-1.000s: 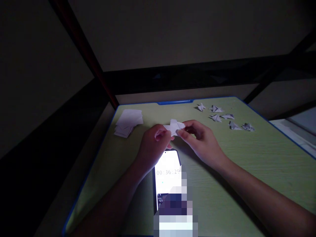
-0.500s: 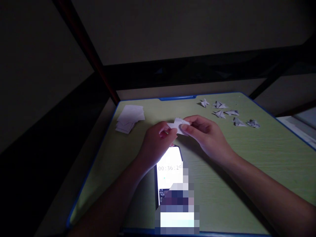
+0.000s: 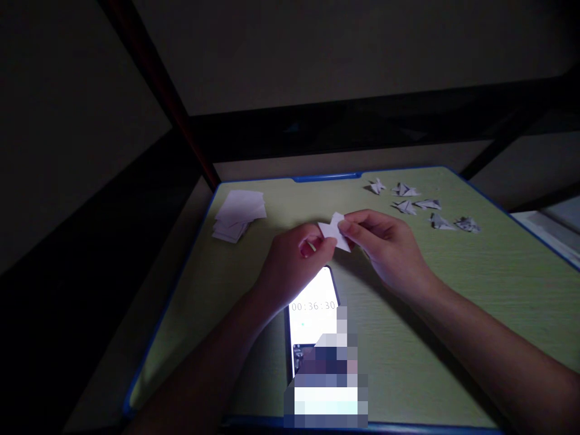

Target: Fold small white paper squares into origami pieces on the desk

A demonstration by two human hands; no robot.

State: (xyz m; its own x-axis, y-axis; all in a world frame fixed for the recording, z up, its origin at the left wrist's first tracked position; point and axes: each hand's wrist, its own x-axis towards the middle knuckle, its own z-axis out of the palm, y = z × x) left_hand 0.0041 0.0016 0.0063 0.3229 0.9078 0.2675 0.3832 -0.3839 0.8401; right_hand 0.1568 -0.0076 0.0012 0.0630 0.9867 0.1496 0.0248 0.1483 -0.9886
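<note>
A small white piece of folded paper (image 3: 334, 232) is held up over the middle of the table, its flaps pointing several ways. My left hand (image 3: 299, 257) pinches its lower left side between thumb and fingers. From the right, my right hand (image 3: 385, 244) grips the opposite side, thumb on top and fingers behind. Parts of the paper are hidden under both thumbs. Below the hands lies a lit phone (image 3: 312, 320) showing a running timer, its lower part blurred out.
A stack of white paper sheets (image 3: 240, 206) lies at the table's far left. Several small folded paper figures (image 3: 405, 207) are scattered at the far right. The green table (image 3: 475, 290) has a blue rim (image 3: 328, 177). Dark walls and a bar stand behind.
Both hands have moved slightly right with the paper. The paper has turned, so its pointed flaps now show more plainly. The timer reading has advanced.
</note>
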